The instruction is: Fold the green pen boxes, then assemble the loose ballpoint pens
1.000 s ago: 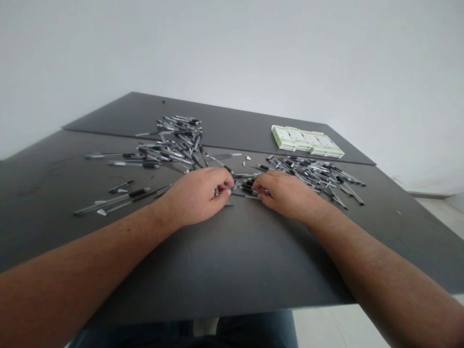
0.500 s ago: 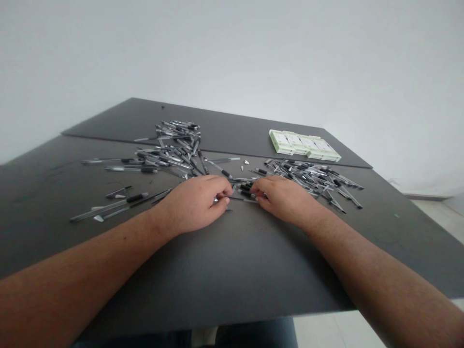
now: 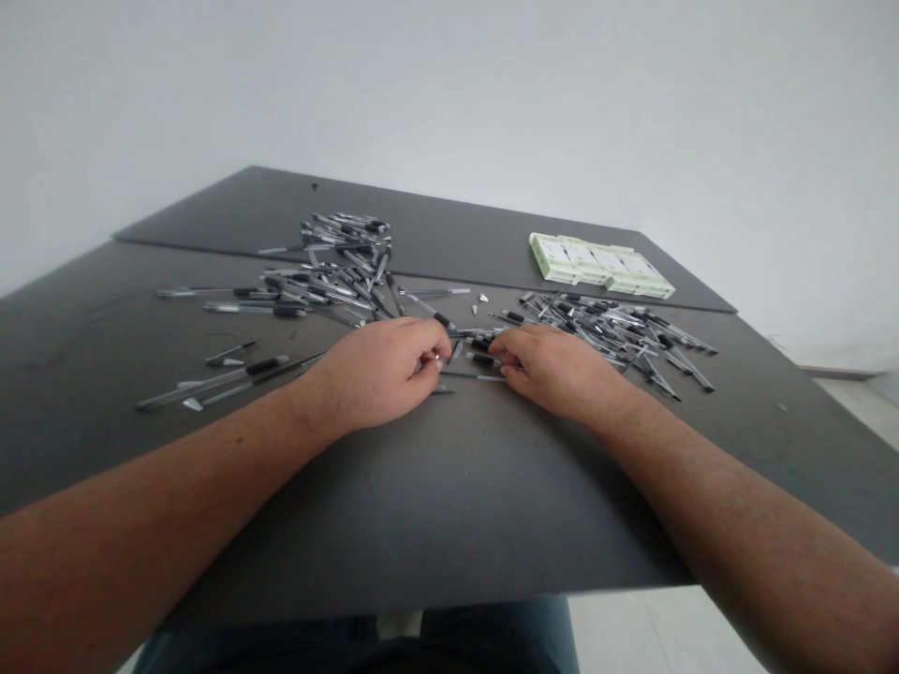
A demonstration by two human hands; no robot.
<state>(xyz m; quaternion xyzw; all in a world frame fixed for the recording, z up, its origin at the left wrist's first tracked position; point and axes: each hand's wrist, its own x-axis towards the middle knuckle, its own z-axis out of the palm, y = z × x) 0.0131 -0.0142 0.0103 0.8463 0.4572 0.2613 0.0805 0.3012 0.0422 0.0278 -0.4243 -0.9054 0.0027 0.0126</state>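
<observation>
Both hands work at the gap between two loose groups of ballpoint pens (image 3: 611,332) on a dark table (image 3: 435,496). The pens have transparent barrels and black grips.

Left hand (image 3: 372,374): fingers (image 3: 430,348) curl inward and nearly close, pinching at something small and silvery at the fingertips (too small to identify; possibly a pen end). Right hand (image 3: 562,370): fingers (image 3: 512,348) are half curved and lie over the nearest pens, with the tips at the black grips. Whether they grip or only touch cannot be told. The hands stand near each other, not touching, and one pen (image 3: 478,377) lies flat across the gap below the fingertips.

The largest heap (image 3: 323,290) sits beyond the left hand and reaches over the seam (image 3: 421,276) between the two table panels into a far cluster (image 3: 344,234). A few separate pens (image 3: 211,388) lie out to the left of the left wrist. Small pale tips (image 3: 483,298) sit between the heaps.

A wide band of dark panel lies between the hands and the near edge (image 3: 421,599). A pale green box (image 3: 600,267) lies on the far panel near its right edge, well apart from the pens.
</observation>
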